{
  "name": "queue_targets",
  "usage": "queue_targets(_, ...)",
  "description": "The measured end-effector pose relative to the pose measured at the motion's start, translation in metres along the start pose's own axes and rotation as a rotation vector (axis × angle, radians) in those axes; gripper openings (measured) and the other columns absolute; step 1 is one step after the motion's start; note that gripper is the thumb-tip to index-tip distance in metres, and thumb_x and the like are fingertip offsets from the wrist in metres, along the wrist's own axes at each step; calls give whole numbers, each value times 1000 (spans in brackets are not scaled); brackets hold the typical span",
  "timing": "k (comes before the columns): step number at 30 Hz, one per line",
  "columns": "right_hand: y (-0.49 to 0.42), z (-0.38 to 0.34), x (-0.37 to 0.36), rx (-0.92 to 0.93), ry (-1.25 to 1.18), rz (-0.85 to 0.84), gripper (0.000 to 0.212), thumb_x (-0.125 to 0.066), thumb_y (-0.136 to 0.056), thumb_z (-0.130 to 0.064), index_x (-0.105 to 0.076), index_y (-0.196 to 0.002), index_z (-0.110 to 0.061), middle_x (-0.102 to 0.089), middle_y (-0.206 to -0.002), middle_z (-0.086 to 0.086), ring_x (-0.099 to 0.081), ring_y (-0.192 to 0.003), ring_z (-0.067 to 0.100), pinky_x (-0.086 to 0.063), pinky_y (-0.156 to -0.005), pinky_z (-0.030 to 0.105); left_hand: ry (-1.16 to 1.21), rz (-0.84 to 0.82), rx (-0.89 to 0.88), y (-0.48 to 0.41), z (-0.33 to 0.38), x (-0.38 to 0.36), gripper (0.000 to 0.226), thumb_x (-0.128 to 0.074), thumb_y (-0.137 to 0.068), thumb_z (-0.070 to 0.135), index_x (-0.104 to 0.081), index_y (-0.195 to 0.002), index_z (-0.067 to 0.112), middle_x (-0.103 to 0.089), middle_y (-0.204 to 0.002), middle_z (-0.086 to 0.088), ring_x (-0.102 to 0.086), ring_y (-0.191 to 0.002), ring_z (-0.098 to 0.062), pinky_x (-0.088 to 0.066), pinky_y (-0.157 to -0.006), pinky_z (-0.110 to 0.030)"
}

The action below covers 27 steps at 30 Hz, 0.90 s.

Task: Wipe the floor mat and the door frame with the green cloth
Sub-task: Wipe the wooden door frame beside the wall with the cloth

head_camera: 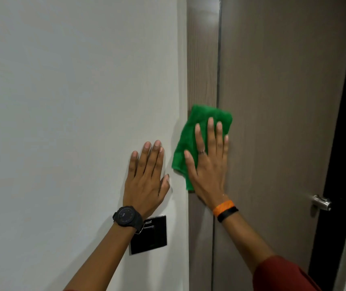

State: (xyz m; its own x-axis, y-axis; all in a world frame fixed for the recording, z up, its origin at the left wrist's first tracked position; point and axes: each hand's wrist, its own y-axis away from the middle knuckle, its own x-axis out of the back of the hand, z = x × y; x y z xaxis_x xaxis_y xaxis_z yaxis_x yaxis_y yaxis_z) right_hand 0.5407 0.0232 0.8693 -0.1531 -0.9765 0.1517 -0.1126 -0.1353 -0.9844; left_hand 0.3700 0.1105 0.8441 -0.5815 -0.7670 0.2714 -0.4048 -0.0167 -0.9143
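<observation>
Two hands are working: the right hand [208,162], fingers spread, is pressing the green cloth [201,131] flat under its palm against the door frame [201,70]; the left hand [146,177] is bracing flat beside it on the wall [73,101]. Next likely a stroke along the frame.

cloth [191,141]: was bright green
wall [73,101]: was plain white
door [283,101]: was grey-brown woodgrain
switch [153,240]: was black
watch [128,217]: was black
wristbands [225,210]: were orange, black
sleeve [281,276]: was dark red

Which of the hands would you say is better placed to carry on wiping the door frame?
Right. The right hand already presses the green cloth flat on the door frame; the left hand rests bare on the wall.
</observation>
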Motion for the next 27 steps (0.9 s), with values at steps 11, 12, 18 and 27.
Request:
queue_targets(11,18,5,-7,-1,-35,31,60,-36,-110,-46,-24,-162,-20,-13,-171,17,-5,-161,34,-5,-131,56,44,-76,36,36,26,-6,79,-48,-98,33,-13,-162,4,-8,-171,-14,-5,-158,-31,-1,-129,-47)
queue_targets(12,30,6,-9,1,-58,41,58,-35,-110,-45,-24,-162,-20,-14,-170,15,-6,-160,35,-5,-131,55,52,-75,38,39,30,-7,78,-47,-98,33,-13,-162,4,-9,-171,-15,-5,-158,-31,0,-129,-47)
queue_targets(18,189,6,-8,11,-32,-152,59,-21,-112,-41,3,-165,-28,10,-174,1,6,-161,28,0,-131,52,111,-105,33,64,40,-7,74,-44,-96,27,-15,-159,0,-17,-168,-17,-3,-158,-27,-1,-130,-42)
queue_targets(27,110,13,-19,-35,-65,-6,58,-28,-110,-41,-15,-163,-21,3,-174,-1,-3,-161,31,-9,-130,57,81,-93,9,72,40,-11,71,-43,-98,22,-15,-160,0,-14,-168,-15,-5,-158,-29,-2,-130,-44)
